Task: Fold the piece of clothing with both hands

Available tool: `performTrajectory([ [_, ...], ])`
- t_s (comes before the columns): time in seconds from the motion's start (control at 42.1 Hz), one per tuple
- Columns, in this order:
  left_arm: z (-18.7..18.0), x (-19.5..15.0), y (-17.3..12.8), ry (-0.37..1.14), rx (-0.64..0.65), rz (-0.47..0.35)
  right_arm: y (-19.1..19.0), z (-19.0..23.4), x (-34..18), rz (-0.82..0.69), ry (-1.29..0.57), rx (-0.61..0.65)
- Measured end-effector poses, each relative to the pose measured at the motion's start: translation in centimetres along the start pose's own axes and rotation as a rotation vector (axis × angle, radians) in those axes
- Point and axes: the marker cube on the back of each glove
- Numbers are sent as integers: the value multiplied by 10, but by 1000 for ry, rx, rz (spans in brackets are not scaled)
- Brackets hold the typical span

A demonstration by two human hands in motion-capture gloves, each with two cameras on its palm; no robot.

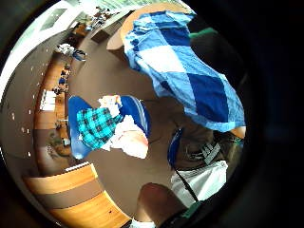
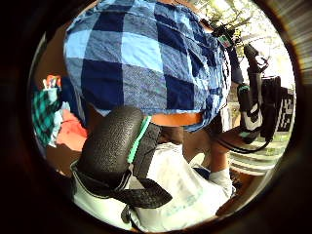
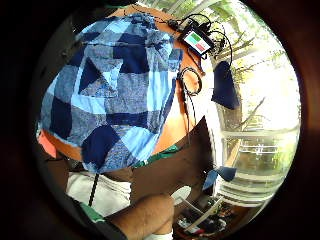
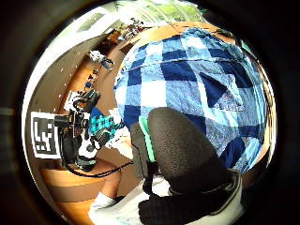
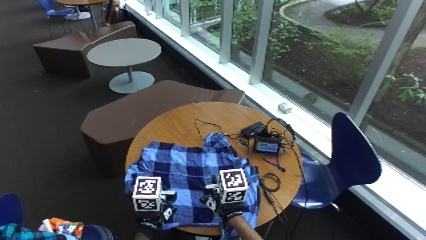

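A blue and dark-blue checked shirt (image 5: 190, 170) lies spread, somewhat rumpled, on the round wooden table (image 5: 180, 125), and its near hem hangs over the table's front edge. My left hand (image 5: 154, 216) hovers at the shirt's near left part. My right hand (image 5: 227, 208) hovers over its near right part. In the palm views the shirt (image 2: 141, 53) (image 4: 197, 79) lies below both palms. The left thumb (image 2: 114, 144) and the right thumb (image 4: 180, 145) stick out free, and no cloth is between the fingers. The shirt (image 3: 110, 95) shows folded creases near its collar end.
A small screen device (image 5: 266, 146) with cables (image 5: 266, 180) and a pen (image 5: 273, 164) lie on the table right of the shirt. A blue chair (image 5: 349, 155) stands at the right. Another blue chair with a heap of clothes (image 1: 102, 126) stands to my left.
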Motion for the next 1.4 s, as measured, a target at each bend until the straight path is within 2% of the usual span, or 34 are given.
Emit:
performTrajectory([
  [0.119,-10,3,9,5,-8,17,-2,2,0,7,8,12],
  [0.38,-4,2,6,18,-8,24,-2,6,2,8,10,1],
  [0.499,-7,1,16,8,-24,31,4,11,4,-10,6,-19],
  [0.808,66,-16,23,-79,-218,58,35,63,27,-39,27,-201],
  [0.903,83,-19,23,-98,-229,64,40,76,35,-50,20,-278],
  [0.975,96,-21,20,-126,-180,61,42,86,40,-61,6,-338],
  [1.022,102,-23,15,-151,-104,52,41,90,44,-61,6,-360],
  [1.117,90,-23,14,-166,55,43,36,91,48,-45,15,-337],
  [1.284,101,-30,-3,-171,199,57,18,87,51,-16,68,-146],
  [1.403,83,-31,-5,-49,327,56,1,85,55,-47,69,38],
])
